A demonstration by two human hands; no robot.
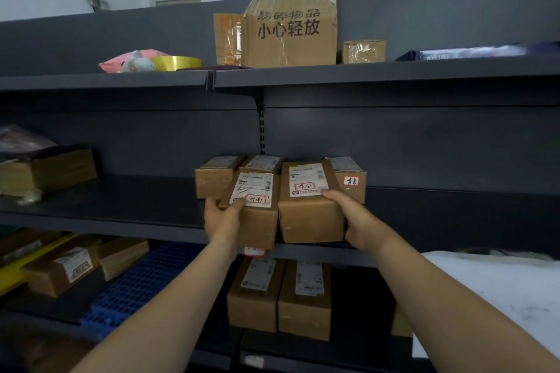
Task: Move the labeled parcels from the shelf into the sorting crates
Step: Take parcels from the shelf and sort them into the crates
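Two labeled parcels, one per hand, at shelf edge.

Two bare arms, no sleeves
The left hand and right hand wear no gloves, rings or watch.

Up top, a yellow tape roll sits beside a pink bag, near a big fragile-marked carton.

Head view, close before shelf
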